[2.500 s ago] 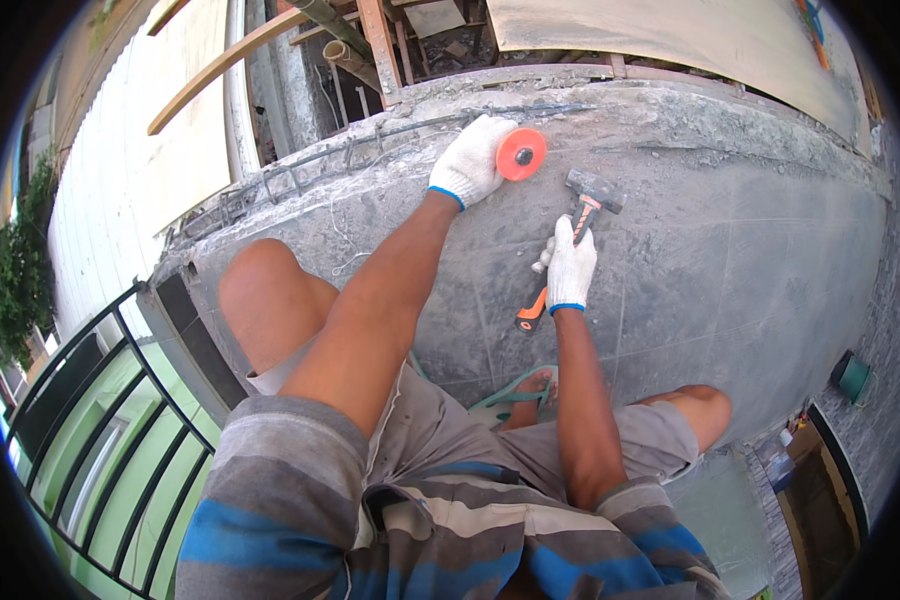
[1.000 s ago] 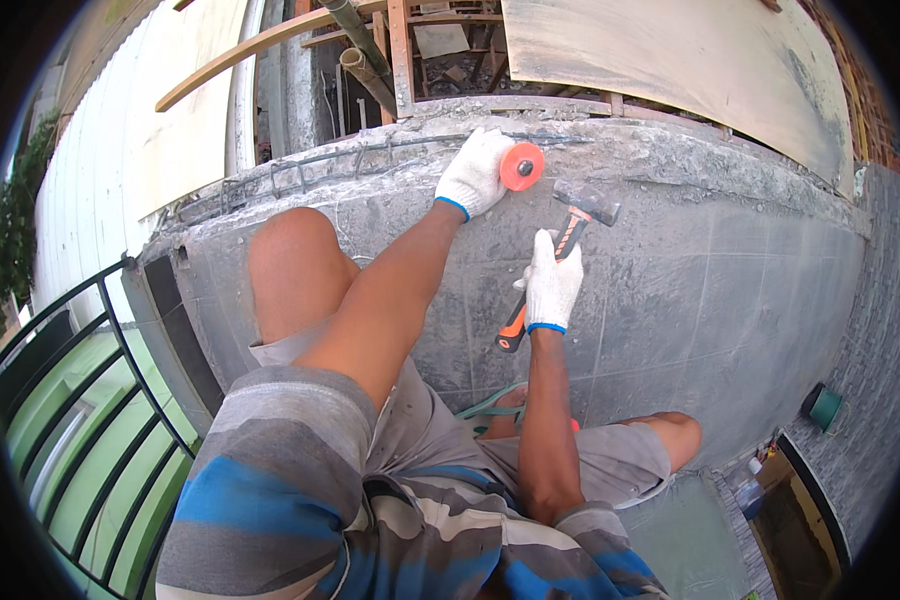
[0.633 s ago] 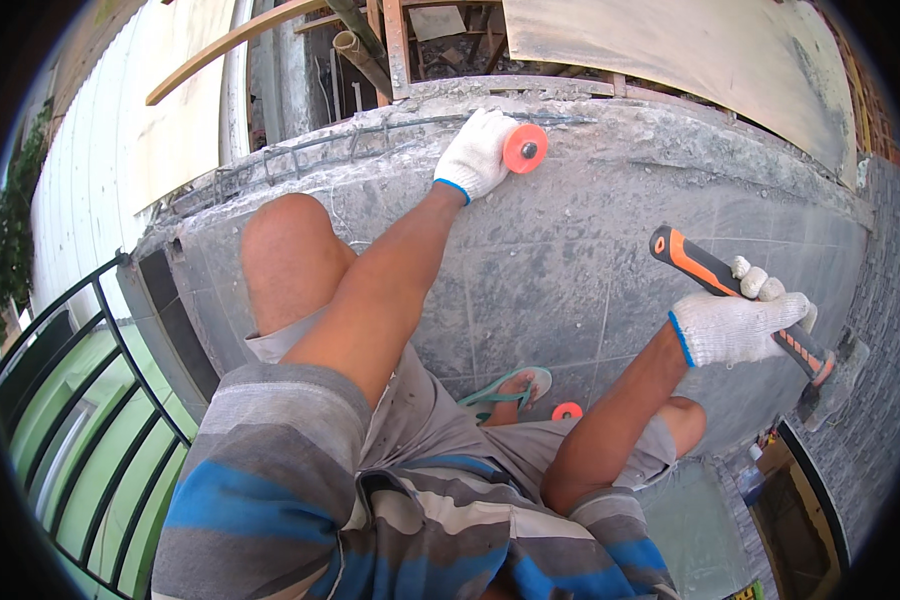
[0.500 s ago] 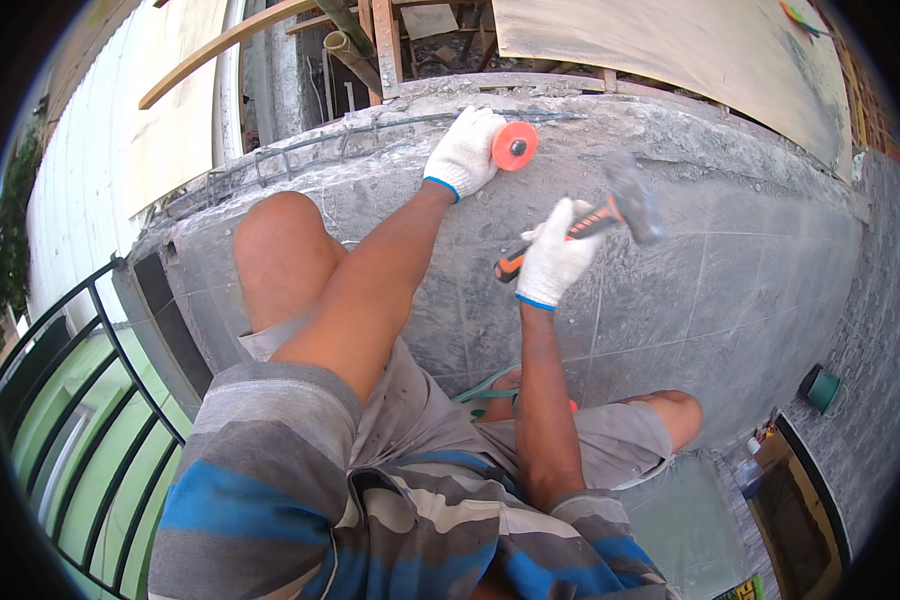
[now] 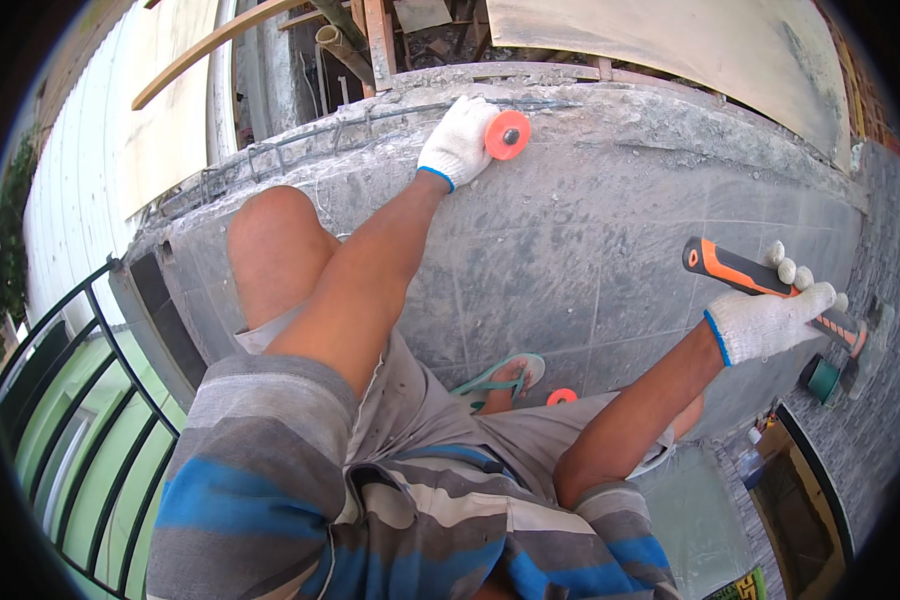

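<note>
My left hand (image 5: 457, 143), in a white knitted glove, is closed around a chisel (image 5: 508, 135) with a round orange hand guard. The guard's face and the steel striking end point up toward me, and the tip is hidden. It stands by the broken concrete edge (image 5: 610, 125), beside an exposed steel bar (image 5: 365, 122). Out to the right, my gloved right hand (image 5: 768, 325) grips a heavy hammer (image 5: 727, 270) by its black and orange handle. The hammer's dark head is far right, past my fingers, well apart from the chisel.
Under me lies a dusty grey tiled surface (image 5: 530, 270). By my sandalled foot (image 5: 515, 378) is another orange round piece (image 5: 562, 397). Wooden boards (image 5: 680, 35) line the far side. A black metal railing (image 5: 120, 370) stands left, and a green bucket (image 5: 823, 382) sits lower right.
My right hand has swung the hammer from near the chisel out to the far right. My left hand keeps its hold on the chisel, almost in place.
</note>
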### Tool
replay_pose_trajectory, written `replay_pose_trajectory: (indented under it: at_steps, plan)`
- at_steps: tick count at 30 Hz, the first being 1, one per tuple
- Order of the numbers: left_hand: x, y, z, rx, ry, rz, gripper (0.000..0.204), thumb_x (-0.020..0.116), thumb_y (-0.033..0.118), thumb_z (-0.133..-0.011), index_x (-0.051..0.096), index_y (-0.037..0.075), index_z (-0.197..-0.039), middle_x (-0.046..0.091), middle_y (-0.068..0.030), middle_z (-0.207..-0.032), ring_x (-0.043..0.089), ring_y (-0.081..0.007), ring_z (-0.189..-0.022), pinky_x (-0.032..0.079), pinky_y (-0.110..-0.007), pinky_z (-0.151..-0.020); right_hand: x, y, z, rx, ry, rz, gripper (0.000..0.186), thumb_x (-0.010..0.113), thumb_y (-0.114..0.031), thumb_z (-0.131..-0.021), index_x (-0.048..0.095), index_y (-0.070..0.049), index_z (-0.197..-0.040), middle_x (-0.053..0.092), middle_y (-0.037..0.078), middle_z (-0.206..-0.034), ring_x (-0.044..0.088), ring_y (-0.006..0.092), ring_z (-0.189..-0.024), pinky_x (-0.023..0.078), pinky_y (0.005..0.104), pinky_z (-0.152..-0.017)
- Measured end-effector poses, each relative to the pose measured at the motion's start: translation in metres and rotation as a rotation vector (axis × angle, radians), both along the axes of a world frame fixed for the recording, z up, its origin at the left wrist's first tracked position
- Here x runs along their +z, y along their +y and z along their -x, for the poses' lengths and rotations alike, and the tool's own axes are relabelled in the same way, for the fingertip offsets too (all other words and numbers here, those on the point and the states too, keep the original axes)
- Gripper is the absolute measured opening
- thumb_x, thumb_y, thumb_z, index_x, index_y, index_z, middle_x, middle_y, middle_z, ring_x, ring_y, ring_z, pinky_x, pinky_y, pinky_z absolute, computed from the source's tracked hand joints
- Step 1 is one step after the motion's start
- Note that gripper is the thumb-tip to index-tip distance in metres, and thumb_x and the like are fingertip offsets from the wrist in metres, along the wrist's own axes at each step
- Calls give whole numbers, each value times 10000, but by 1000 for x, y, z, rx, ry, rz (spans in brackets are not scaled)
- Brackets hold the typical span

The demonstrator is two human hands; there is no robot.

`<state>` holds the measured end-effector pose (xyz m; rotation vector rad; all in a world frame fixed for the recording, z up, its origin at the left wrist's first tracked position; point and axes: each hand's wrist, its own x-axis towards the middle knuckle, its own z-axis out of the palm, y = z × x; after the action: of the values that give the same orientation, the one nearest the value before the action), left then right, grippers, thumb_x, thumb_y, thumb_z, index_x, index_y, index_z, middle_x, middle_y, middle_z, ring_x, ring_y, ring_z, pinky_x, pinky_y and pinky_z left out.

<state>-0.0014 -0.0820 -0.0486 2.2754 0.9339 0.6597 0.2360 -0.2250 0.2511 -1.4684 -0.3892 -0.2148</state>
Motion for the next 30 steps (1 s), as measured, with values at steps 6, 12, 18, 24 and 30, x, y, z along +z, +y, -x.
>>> replay_pose_trajectory:
  at_steps: [6, 12, 18, 24, 30]
  plan:
    - [-6, 2, 1, -33, 5, -15, 273, 719, 135, -860, 664, 82, -1122, 651, -149, -1127, 587, -363, -1159, 470, -460, -1058, -122, 16, 136, 225, 474, 699, 402, 625, -244, -1048, 459, -13, -1332, 660, 131, -836, 686, 262, -690, 568, 397, -627]
    - [-2, 0, 0, -11, 27, -37, 305, 711, 158, -881, 666, 81, -1174, 653, -159, -1166, 600, -361, -1176, 453, -457, -1084, -188, -41, 123, 444, 700, 818, 385, 745, -236, -999, 626, -20, -1295, 692, 82, -852, 634, 158, -565, 522, 346, -501]
    - [3, -1, 2, -41, -28, -32, 367, 699, 138, -873, 646, 55, -1226, 656, -172, -1230, 582, -370, -1226, 451, -458, -1101, -48, -22, 12, 305, 67, 288, 436, 612, -113, -1029, 525, 79, -1410, 608, 70, -818, 639, 175, -707, 616, 363, -733]
    - [0, 1, 3, -43, -10, -8, 326, 689, 137, -889, 662, 68, -1207, 671, -153, -1211, 589, -364, -1202, 459, -458, -1084, 7, 12, 26, 166, -103, -385, 350, 545, -112, -1007, 431, -94, -1337, 490, 10, -732, 551, 131, -610, 592, 333, -607]
    - [8, 0, 1, -52, 46, 64, 309, 689, 174, -911, 695, 83, -1206, 688, -147, -1228, 592, -362, -1218, 459, -450, -1088, -169, -7, 185, 559, 705, 1043, 449, 702, -294, -1007, 589, -23, -1346, 752, 237, -1107, 743, 402, -1029, 553, 493, -916]
